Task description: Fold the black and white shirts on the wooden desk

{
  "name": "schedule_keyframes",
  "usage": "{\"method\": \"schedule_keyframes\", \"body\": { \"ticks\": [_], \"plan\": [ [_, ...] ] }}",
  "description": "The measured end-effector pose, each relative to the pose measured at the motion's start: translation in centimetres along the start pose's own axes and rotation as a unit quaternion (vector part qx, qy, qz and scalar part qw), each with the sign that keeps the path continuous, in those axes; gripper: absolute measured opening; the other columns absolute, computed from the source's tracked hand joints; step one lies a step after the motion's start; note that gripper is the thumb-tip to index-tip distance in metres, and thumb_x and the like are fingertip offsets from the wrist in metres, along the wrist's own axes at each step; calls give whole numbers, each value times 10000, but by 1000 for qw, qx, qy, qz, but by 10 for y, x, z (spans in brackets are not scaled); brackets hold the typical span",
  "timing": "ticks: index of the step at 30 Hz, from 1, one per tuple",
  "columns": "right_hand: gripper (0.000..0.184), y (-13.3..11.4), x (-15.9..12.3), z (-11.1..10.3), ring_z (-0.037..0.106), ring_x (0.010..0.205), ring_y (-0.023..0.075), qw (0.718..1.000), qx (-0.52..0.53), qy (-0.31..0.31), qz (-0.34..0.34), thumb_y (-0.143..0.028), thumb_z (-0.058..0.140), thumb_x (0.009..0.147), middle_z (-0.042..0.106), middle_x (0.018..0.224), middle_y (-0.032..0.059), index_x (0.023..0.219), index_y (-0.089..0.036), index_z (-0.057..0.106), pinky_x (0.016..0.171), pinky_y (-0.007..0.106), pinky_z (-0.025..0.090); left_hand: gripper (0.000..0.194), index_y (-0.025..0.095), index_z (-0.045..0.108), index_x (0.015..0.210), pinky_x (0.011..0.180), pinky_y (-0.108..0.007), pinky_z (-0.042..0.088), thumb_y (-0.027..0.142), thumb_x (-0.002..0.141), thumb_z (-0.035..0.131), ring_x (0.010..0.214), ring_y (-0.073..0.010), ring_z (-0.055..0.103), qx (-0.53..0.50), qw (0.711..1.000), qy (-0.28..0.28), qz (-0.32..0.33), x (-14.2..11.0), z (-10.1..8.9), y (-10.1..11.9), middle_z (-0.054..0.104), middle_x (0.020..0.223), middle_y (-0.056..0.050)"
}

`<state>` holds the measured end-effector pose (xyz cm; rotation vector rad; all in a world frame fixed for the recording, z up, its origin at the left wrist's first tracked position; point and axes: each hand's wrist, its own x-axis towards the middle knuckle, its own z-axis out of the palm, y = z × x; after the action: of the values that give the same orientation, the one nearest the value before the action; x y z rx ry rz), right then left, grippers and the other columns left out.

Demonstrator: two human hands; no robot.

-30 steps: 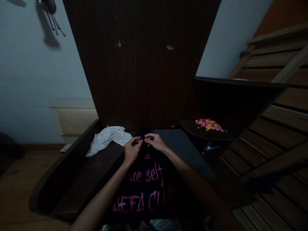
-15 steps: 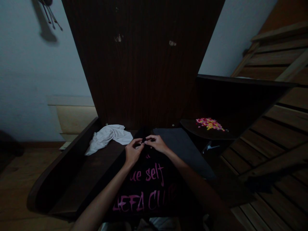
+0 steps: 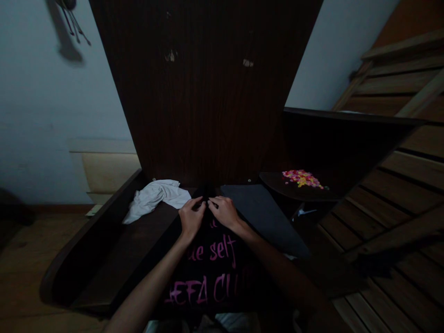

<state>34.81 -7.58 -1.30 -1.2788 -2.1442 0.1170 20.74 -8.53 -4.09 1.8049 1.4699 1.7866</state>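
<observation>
A black cloth with pink lettering (image 3: 213, 268) spreads from the desk toward me and narrows at its far end. Its exact kind is too dark to make out. My left hand (image 3: 191, 217) pinches the dark fabric near that far end, thumb and fingers curled together. Close beside it on the right, my right hand (image 3: 225, 212) grips the same cloth with bent fingers. A small gap separates the two sets of fingertips. What lies right under the fingers is lost in shadow.
A crumpled white cloth (image 3: 156, 196) lies left of my hands on the dark desk (image 3: 135, 240). To the right are a flat grey panel (image 3: 267, 217) and a pile of small pink and yellow pieces (image 3: 301, 178) on a shelf. A tall dark board (image 3: 208, 101) rises behind.
My hands have moved slightly apart at the fingertips, and the right hand's fingers have curled down more over the black cloth. The cloth stays in place.
</observation>
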Motion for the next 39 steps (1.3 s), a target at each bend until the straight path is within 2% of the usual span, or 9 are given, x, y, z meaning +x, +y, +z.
{"method": "schedule_keyframes", "body": {
  "ticks": [9,15,19,23,26,29,31,35,39],
  "plan": [
    [288,1,4,-5,674,825,193,993,118,-5,8,-172,480,893,747,912,80,928,-184,766,791,298,498,214,183,734,966,746,-308,551,285,797,652,811,-187,681,-24,999,-36,-10,0,-2,9,729,879,-53],
    [362,9,15,-9,675,802,170,946,316,-73,17,-177,411,875,734,966,59,948,-181,765,724,289,534,296,185,706,986,763,-328,542,349,739,715,844,-203,663,-31,998,-36,-39,9,-8,7,708,894,-57],
    [342,23,33,-18,647,937,179,957,280,-49,-53,-103,492,765,705,1006,52,953,-208,758,876,336,501,242,191,706,972,768,-338,549,288,756,657,878,-210,667,-64,994,-82,-41,27,-19,8,712,936,-66],
    [504,42,59,-33,563,1112,236,971,217,-20,-99,-93,646,651,634,1172,76,1139,-213,686,996,432,429,228,195,707,964,824,-356,546,279,765,633,936,-217,670,-101,984,-144,-7,48,-38,20,717,980,-67],
    [623,48,76,-42,500,1226,269,958,229,-99,-140,-164,761,617,591,1286,80,1224,-221,632,1072,475,351,227,195,708,964,867,-365,533,274,766,631,953,-218,671,-104,980,-166,26,66,-55,34,727,989,-63],
    [629,43,86,-46,550,1177,253,930,275,-204,-136,-265,805,635,624,1247,57,1231,-221,610,1043,447,393,231,194,706,970,879,-359,523,279,764,642,949,-214,671,-90,981,-162,48,84,-71,48,730,989,-52],
    [594,36,87,-46,590,1099,238,921,296,-230,-111,-335,807,656,647,1177,52,1200,-205,609,991,427,441,229,194,699,969,882,-354,516,289,768,648,946,-208,667,-80,986,-137,55,94,-79,54,726,988,-46],
    [693,22,75,-39,600,1033,212,924,330,-177,-78,-412,810,655,614,1154,67,1253,-217,517,903,404,499,225,192,642,911,797,-311,518,291,718,701,849,-176,653,-93,992,-68,50,107,-87,55,695,893,-25],
    [873,9,50,-20,543,1142,250,971,206,-37,-119,-329,834,599,509,1290,107,1345,-245,388,948,442,487,301,207,493,806,686,-256,500,275,654,745,766,-141,636,-157,986,-46,31,109,-85,50,649,821,5]
  ]
}}
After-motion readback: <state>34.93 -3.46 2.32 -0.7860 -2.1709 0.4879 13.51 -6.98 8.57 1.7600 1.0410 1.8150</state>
